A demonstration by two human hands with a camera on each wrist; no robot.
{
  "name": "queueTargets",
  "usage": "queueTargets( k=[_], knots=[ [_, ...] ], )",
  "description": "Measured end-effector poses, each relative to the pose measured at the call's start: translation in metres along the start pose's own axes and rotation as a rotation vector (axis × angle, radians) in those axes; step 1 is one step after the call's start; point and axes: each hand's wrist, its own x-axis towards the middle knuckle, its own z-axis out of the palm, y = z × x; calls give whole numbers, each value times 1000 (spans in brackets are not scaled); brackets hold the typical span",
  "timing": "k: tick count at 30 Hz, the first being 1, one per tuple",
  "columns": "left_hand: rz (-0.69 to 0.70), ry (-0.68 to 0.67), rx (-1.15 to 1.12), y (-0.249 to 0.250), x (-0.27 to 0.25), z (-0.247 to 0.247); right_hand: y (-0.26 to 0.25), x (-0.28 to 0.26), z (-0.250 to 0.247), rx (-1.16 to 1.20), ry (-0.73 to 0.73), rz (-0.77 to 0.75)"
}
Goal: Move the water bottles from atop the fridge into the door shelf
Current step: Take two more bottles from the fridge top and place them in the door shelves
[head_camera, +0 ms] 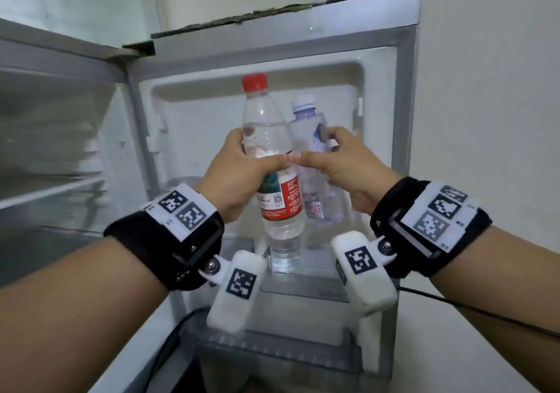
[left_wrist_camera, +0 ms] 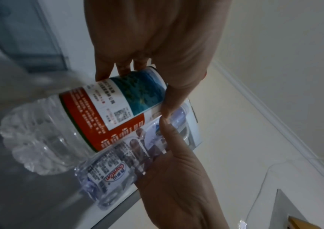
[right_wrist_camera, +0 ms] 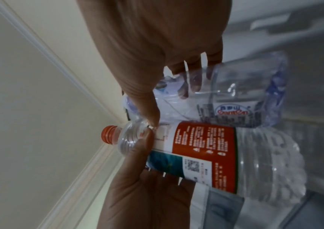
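Observation:
Two clear water bottles stand upright side by side before the inside of the open fridge door. My left hand (head_camera: 239, 165) grips the taller red-capped bottle (head_camera: 266, 126) round its middle, above its red label. My right hand (head_camera: 333, 162) grips the shorter white-capped bottle (head_camera: 306, 126); my two thumbs touch. The tall bottle's base reaches down to the clear door shelf (head_camera: 321, 286); whether it rests there I cannot tell. The short bottle's base hangs above that shelf. The wrist views show the red-label bottle (left_wrist_camera: 106, 114) (right_wrist_camera: 206, 151) pressed against the short bottle (left_wrist_camera: 114, 170) (right_wrist_camera: 235, 96).
The fridge's open compartment with its glass shelves (head_camera: 51, 192) lies to my left. A lower door shelf (head_camera: 272, 350) sits beneath the upper one. The fridge's top edge (head_camera: 288, 26) is above the bottles. A pale wall stands to the right, and a black cable (head_camera: 454, 301) trails from my right wrist.

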Motion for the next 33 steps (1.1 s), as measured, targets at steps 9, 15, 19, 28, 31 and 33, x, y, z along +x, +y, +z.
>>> queueTargets(
  k=[9, 15, 19, 28, 31, 33],
  knots=[
    [26, -58, 232, -67, -1, 52, 50, -9, -38, -47, 112, 35],
    [57, -82, 474, -86, -3, 69, 57, -18, -50, -95, 98, 5],
    [30, -97, 498, -97, -7, 80, 61, -20, -52, -96, 110, -2],
    [91, -109, 584, -110, -7, 89, 58, -20, -49, -83, 86, -24],
    [111, -127, 596, -105, -6, 84, 57, -21, -48, -69, 79, -22],
    [154, -129, 607, -98, -7, 77, 57, -21, -46, -63, 78, -22]
  ],
)
